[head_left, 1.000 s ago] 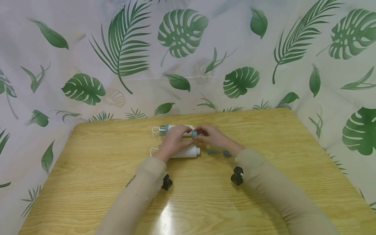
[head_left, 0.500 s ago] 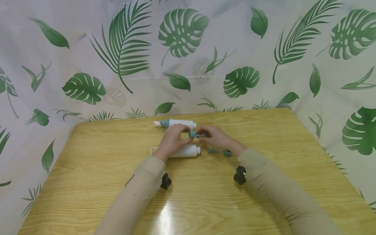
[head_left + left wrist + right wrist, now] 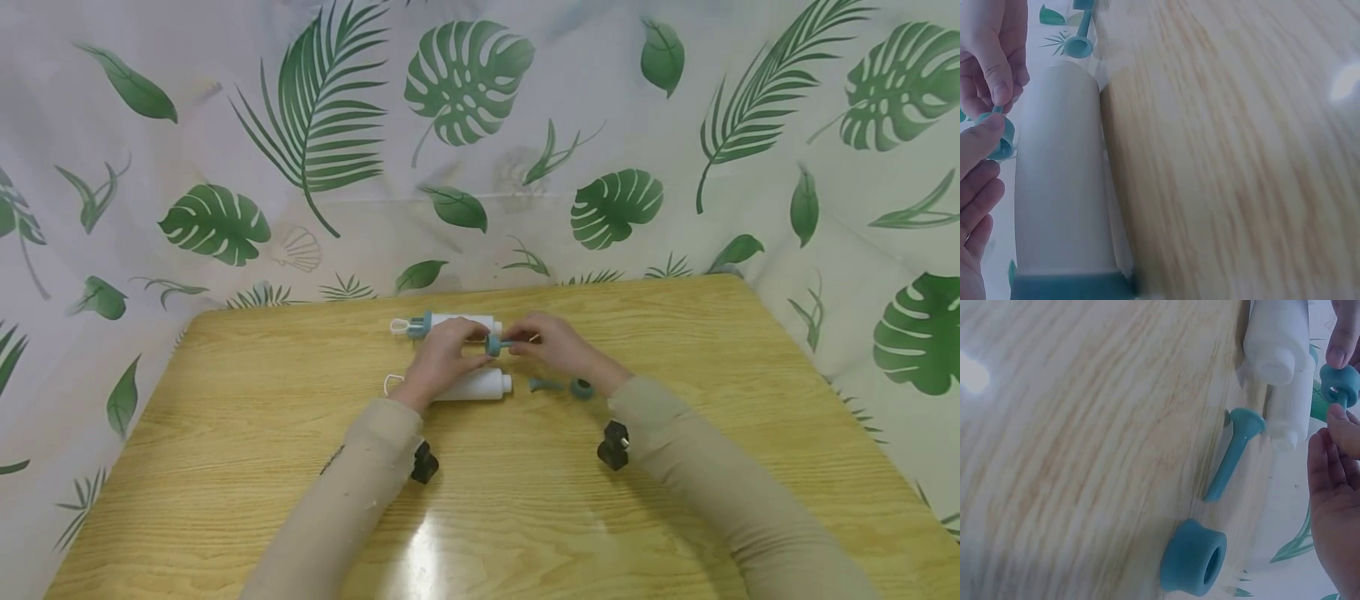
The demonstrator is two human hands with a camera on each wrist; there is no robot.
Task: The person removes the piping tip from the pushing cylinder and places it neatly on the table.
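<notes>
My left hand holds a teal ring-shaped cap between thumb and fingers, above the table. From its right side a thin teal stem sticks out, pinched by the thumb and fingertips of my right hand. In the right wrist view the stem meets the cap's hollow side; how deep it sits cannot be told. Beneath my left hand lies a white bottle on its side, partly covered by that hand. Another white bottle lies just behind it, with a teal frame and a white loop at its left end.
Right of the near bottle lie a loose teal stem with a flared end and a second teal ring cap. The wooden table ends at the back against a leaf-print cloth. Black wrist devices hang under both forearms.
My hands have drawn slightly apart, and the stem between the cap and my right fingers now shows. The far bottle has shifted a little back and its loop has turned.
</notes>
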